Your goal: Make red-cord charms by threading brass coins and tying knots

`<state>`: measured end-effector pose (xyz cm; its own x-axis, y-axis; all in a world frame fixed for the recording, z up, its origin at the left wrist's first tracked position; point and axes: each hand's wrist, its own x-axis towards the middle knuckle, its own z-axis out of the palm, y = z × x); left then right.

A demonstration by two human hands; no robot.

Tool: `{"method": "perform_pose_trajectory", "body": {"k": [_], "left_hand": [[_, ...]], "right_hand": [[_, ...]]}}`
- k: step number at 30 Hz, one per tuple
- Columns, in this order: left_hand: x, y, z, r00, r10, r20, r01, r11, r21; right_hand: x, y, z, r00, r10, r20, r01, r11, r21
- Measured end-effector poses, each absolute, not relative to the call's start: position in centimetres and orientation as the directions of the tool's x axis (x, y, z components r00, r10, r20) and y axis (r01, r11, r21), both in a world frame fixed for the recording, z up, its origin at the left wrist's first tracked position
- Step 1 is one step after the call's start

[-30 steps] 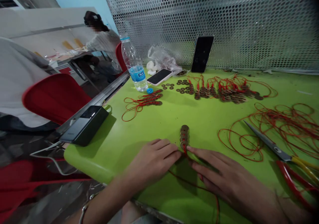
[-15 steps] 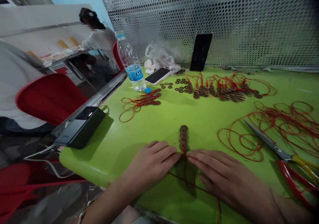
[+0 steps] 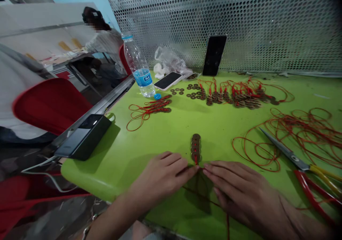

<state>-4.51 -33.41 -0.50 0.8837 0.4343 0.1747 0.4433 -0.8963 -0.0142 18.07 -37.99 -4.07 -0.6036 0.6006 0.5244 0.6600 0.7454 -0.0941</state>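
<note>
A short strip of overlapping round bronze coins [image 3: 196,147] lies on the green table, laced with red cord [image 3: 196,159] that comes out at its near end. My left hand [image 3: 167,170] is closed, its thumb and fingertips pinching the cord just below the last coin. Opposite it, my right hand [image 3: 237,184] has its fingers pressed together at the same cord, fingertips close to the left thumb. Loose cord ends run under and between the hands, toward the table's front edge. The exact knot is hidden by the fingertips.
Scissors [image 3: 287,151] and tangled red cord [image 3: 301,129] lie at right. Finished-looking coin strings [image 3: 243,98], loose coins [image 3: 194,91], phones [image 3: 215,55] and a water bottle [image 3: 140,69] stand toward the back. A dark box-like device [image 3: 85,135] sits at the left edge. Other people sit beyond.
My left thumb has moved right, across the cord below the coins, nearer my right fingertips. The whole view has shifted slightly; the coin strip stays in place.
</note>
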Motion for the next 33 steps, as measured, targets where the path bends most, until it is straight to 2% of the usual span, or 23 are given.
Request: {"method": "perform_pose_trajectory", "body": {"k": [6,9,13,20,26,33], "left_hand": [[-4.2,-33.4,-0.7,0.893,0.397,0.212,0.423,-0.902,-0.093],[-4.2,-33.3,-0.7,0.914,0.355,0.195,0.385,-0.912,-0.144],[-4.2,-33.1,-0.4,0.94,0.298,0.167,0.331,-0.915,-0.231],[-4.0,-33.1,0.2,0.945,0.293,0.147,0.324,-0.905,-0.276],[-4.0,-32.1,1.0,0.968,0.236,0.086,0.249,-0.944,-0.218],[-2.9,-30.2,1.0,0.951,0.301,0.063,0.302,-0.953,0.0]], "right_hand": [[18.2,-38.0,-3.4,-0.655,0.558,0.509,0.616,0.785,-0.067],[17.8,-38.3,-3.5,-0.713,0.506,0.486,0.521,0.846,-0.115],[17.5,-38.9,-4.8,-0.7,0.501,0.51,0.477,0.858,-0.189],[18.2,-39.5,-6.4,-0.728,0.492,0.478,0.5,0.857,-0.122],[18.0,-39.4,-6.1,-0.743,0.51,0.433,0.5,0.853,-0.148],[17.8,-39.2,-5.1,-0.745,0.533,0.401,0.494,0.845,-0.205]]}}
